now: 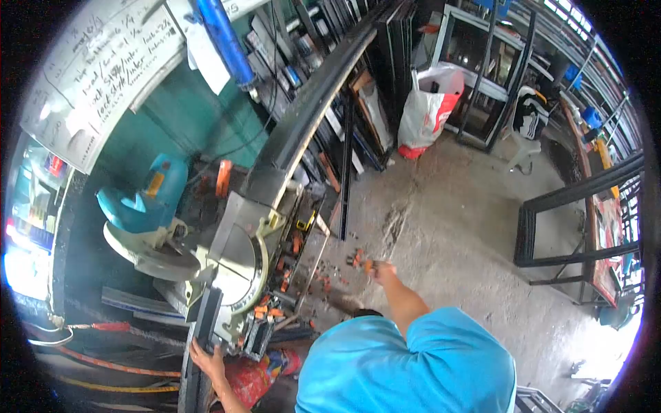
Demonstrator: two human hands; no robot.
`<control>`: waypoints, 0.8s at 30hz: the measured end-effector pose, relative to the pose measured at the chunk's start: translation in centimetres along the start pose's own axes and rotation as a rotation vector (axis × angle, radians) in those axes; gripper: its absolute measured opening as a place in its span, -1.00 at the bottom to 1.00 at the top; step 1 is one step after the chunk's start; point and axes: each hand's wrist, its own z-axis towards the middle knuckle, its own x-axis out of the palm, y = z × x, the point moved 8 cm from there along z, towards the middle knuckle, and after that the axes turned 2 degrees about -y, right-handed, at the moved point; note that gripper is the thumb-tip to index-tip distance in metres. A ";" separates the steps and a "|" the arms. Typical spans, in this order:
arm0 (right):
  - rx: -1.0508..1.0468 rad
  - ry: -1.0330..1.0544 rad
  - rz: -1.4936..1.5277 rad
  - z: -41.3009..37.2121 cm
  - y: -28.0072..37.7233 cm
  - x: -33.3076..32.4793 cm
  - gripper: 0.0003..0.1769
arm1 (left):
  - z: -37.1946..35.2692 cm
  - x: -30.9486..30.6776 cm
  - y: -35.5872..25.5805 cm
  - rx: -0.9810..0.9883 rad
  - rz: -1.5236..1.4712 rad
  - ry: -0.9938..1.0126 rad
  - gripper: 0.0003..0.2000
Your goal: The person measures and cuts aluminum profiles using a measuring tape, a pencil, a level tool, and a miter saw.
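My left hand (208,359) rests on a dark metal profile (206,320) that lies along the saw's bed, with its fingers over the profile's edge. Just beyond it stands a miter saw with a teal body (141,199) and a round pale base (237,272). My right hand (381,270) is out over the floor, closed round a small orange piece (357,260); what exactly it is stays too small to make out. Orange and dark offcuts (265,313) lie heaped beside the saw base.
A white and red sack (430,113) stands on the concrete floor (447,199). Dark frames (527,237) lean at the right near a workbench (606,275). Long profiles (330,89) are stacked along the wall. A red patterned bag (251,378) sits below the saw.
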 end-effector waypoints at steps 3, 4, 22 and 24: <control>-0.091 -0.479 0.707 1.6 8.3 -9.4 -0.46 | -0.1 0.3 0.6 -0.012 0.015 -0.002 -0.09; -0.102 -0.477 0.711 2.8 13.0 -11.9 -0.46 | -0.2 0.4 0.6 -0.009 0.004 -0.004 -0.09; -0.061 0.597 -0.467 7.6 13.5 -1.4 -0.22 | 1.1 -0.6 -0.1 -0.086 0.166 -0.089 -0.30; -0.053 0.324 -0.956 -1.9 7.8 1.9 -0.61 | 1.6 -1.1 0.2 -0.169 0.115 -0.013 -0.31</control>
